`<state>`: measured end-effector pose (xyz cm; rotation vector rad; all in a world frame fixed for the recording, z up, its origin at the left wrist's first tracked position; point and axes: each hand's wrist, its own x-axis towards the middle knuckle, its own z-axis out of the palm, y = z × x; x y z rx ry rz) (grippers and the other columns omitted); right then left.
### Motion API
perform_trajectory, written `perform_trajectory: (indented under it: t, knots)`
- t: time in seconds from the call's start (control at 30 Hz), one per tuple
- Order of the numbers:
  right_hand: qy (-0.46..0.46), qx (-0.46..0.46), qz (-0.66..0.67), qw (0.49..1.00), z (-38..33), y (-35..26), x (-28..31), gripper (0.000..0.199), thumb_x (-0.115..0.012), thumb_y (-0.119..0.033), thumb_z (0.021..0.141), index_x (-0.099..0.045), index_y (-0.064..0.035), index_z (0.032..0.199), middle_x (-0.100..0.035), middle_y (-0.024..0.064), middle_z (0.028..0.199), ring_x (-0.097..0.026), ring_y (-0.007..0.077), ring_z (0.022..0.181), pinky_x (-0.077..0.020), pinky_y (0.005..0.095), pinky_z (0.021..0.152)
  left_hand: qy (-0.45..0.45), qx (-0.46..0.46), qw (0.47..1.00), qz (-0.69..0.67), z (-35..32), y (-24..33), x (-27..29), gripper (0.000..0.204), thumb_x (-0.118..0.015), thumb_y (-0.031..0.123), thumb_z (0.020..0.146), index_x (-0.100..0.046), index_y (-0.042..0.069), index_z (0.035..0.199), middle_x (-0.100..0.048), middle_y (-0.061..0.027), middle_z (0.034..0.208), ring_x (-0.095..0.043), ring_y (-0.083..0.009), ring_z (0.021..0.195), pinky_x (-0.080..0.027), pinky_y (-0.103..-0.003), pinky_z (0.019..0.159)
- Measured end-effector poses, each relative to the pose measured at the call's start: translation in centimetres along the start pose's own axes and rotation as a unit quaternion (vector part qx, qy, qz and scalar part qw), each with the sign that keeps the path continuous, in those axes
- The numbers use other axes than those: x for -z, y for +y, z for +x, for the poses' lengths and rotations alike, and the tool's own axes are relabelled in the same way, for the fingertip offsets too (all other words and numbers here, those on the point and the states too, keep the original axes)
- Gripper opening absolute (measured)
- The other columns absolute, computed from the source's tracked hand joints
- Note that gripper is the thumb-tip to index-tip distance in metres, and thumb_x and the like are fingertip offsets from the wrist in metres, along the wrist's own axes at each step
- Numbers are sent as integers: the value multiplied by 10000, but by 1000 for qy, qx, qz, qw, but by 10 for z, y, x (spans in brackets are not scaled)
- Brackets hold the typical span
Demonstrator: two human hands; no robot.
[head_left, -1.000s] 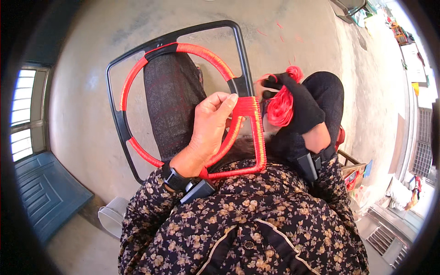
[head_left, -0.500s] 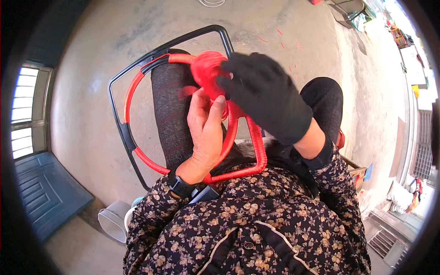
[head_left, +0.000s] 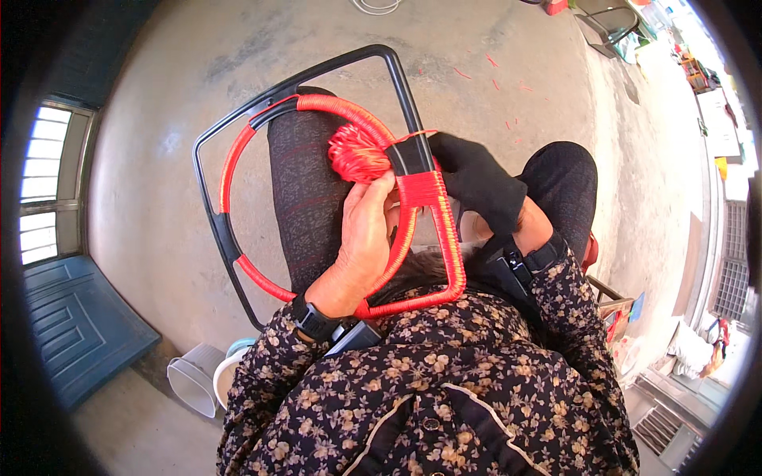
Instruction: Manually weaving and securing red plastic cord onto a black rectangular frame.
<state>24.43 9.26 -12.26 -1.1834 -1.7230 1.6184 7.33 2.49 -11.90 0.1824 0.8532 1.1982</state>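
Observation:
A black tubular frame (head_left: 337, 65) with an inner ring lies across my lap, parts of it wrapped tightly in red cord (head_left: 421, 190). My bare left hand (head_left: 367, 222) is closed at the lower end of a loose bundle of red cord (head_left: 359, 154), inside the ring. One strand runs from the bundle over the bare black joint toward the other side. There my right hand (head_left: 480, 178), in a black glove, is curled against the frame's right bar, just above a wrapped section. Its fingertips are partly hidden, black against black, so what they grip is unclear.
Red cord scraps (head_left: 492, 61) lie on the concrete floor ahead. At the lower left stand a grey bin (head_left: 193, 379) and a white bucket (head_left: 228, 374). A blue panelled door (head_left: 79, 325) is farther left. A folding chair (head_left: 607, 36) stands at the far right.
My gloved right hand has moved right and down, off the cord bundle to the frame's right bar. The bundle now stays with my left hand, inside the ring, leaving the black joint uncovered.

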Motion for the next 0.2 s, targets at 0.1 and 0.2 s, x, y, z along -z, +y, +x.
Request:
perform_trajectory:
  t: [0.1,0.2]
  knots:
    - [47,46,-36,997,-8,3,25,327,-728,-125,764,-599,-22,1046,-649,63,978,-569,98,880,-475,272,809,-8,17,1000,2,-1,2,0,204,-503,130,929,-538,46,1112,-644,-63,1016,-632,-154,903,-517,-316,781]
    - [185,-34,135,973,-20,-10,37,270,-692,-88,776,-605,-60,1030,-642,46,990,-582,131,908,-479,288,841,-16,10,999,33,-4,2,3,278,-527,182,932,-519,50,1176,-645,-74,1055,-635,-165,909,-511,-346,823]
